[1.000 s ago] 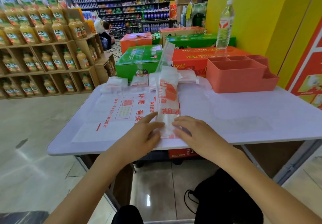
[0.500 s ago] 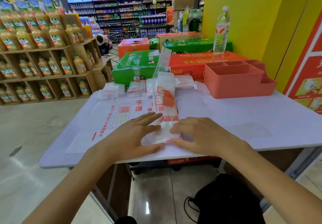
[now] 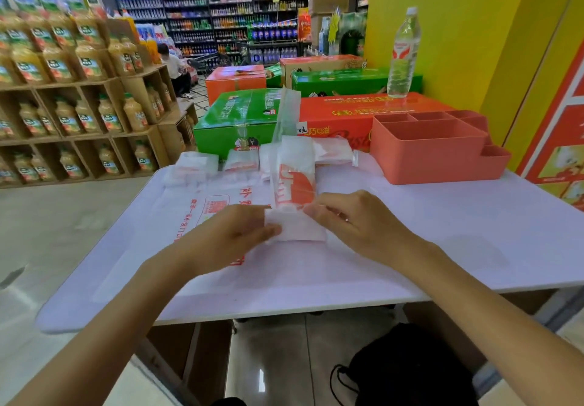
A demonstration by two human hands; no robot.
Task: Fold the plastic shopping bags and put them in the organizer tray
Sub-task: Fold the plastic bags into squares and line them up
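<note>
A white plastic bag with orange print [image 3: 294,190], folded into a narrow strip, lies lengthwise on the white table [image 3: 442,241]. Its near end is folded over into a small white packet. My left hand [image 3: 234,235] pinches the packet's left edge and my right hand [image 3: 354,225] pinches its right edge. The strip's far end stands up past the table's back. A flat unfolded bag [image 3: 205,212] with orange print lies under my left hand. The coral organizer tray [image 3: 436,152] stands at the back right, its compartments showing nothing inside.
Several small folded bags [image 3: 240,160] sit along the table's back edge. Green and orange cartons [image 3: 240,114] are stacked behind, with a water bottle [image 3: 404,54] on one. Juice shelves stand on the left. A black bag [image 3: 410,364] lies on the floor below.
Both hands have moved away from me up the strip, turning its near end over into a small packet. The camera has come closer to the table.
</note>
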